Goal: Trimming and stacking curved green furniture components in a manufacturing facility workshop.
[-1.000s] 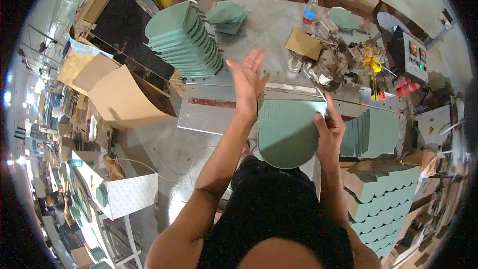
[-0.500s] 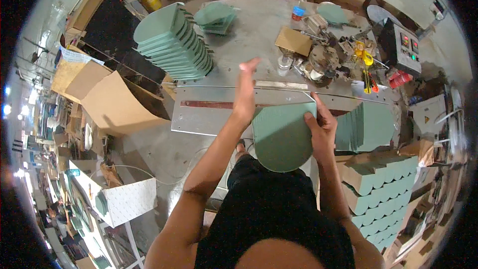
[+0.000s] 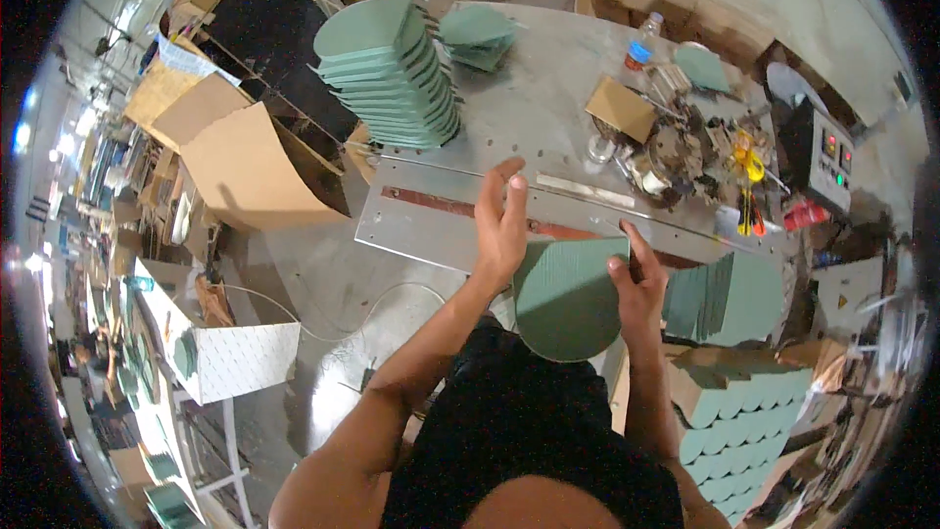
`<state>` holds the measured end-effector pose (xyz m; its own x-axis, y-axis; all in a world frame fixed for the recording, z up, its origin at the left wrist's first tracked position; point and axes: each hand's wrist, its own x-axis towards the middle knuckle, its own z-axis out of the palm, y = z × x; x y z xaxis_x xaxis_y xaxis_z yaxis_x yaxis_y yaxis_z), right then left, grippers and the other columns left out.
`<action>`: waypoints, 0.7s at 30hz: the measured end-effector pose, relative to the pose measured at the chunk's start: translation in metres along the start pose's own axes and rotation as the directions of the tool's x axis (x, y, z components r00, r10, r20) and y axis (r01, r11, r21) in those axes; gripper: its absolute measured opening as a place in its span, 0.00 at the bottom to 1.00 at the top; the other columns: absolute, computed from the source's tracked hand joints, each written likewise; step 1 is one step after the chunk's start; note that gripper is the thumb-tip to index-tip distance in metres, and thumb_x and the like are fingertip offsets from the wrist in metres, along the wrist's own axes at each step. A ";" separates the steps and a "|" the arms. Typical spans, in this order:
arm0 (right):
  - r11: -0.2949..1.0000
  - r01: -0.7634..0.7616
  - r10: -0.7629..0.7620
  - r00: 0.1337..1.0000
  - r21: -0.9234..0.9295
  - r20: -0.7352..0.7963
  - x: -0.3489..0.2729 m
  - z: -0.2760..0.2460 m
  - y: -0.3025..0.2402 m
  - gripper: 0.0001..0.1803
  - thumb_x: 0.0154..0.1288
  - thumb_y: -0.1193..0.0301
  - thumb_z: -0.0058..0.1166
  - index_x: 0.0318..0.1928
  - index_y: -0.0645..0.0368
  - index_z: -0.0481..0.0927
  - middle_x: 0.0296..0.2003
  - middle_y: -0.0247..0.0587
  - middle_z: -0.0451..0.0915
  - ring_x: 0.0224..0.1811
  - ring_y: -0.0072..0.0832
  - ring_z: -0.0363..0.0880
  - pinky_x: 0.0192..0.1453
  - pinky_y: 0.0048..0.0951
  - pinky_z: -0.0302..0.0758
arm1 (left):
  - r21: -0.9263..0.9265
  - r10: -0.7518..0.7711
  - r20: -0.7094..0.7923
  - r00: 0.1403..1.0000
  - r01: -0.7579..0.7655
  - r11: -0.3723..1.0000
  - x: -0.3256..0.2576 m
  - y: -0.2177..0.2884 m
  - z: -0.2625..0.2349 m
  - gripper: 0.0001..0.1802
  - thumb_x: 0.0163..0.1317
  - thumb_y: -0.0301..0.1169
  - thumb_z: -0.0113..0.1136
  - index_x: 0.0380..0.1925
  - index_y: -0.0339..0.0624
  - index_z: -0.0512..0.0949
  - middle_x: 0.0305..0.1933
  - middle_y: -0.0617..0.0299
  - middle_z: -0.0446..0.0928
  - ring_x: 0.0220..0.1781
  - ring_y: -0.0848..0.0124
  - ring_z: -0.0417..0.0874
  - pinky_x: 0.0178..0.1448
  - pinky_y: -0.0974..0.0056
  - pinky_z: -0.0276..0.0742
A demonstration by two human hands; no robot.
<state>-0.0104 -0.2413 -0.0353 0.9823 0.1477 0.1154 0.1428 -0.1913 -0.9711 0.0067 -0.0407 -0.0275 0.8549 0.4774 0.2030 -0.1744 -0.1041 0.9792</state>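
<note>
A green sheet [image 3: 568, 299] with a straight far edge and a rounded near end hangs in front of me at the bench edge. Its right side is pinched between the thumb and fingers of my right hand [image 3: 643, 289]. Beside its far left corner is my left hand [image 3: 501, 220], fingers up and apart, holding nothing; I cannot tell whether its palm touches the sheet. Just beyond both hands lies a metal plate [image 3: 431, 225] with a reddish-brown strip [image 3: 423, 200] along it. Several similar green sheets [image 3: 749, 299] stand upright to the right of my right hand.
A tall stack of bent green pieces [image 3: 377, 34] and a loose pile [image 3: 478, 34] stand at the back left. Tools with yellow handles [image 3: 752, 168], a bottle [image 3: 641, 42] and a control box [image 3: 824, 157] occupy the right. Open cardboard box [image 3: 245, 167] at left; stacked green-faced cartons [image 3: 744, 421] lower right.
My left hand has come down and nearer to the sheet's far left corner, its fingers bending slightly. My right hand still grips the sheet. The whole view has shifted and turned a little.
</note>
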 end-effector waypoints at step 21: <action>0.798 -0.129 -0.036 0.965 0.588 0.261 0.048 0.132 -0.043 0.29 0.68 0.53 0.47 0.57 0.65 0.69 0.46 0.42 0.77 0.47 0.26 0.76 0.52 0.29 0.72 | -0.662 -0.715 0.081 0.694 0.574 0.481 0.043 -0.004 -0.097 0.23 0.68 0.48 0.44 0.47 0.38 0.72 0.37 0.62 0.75 0.39 0.71 0.74 0.44 0.69 0.71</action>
<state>0.0150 -0.0982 -0.0156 0.9108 0.4025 0.0918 -0.0842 0.3988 -0.9132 -0.0032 0.0645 -0.0217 0.7577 0.3349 -0.5601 0.0830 0.8018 0.5917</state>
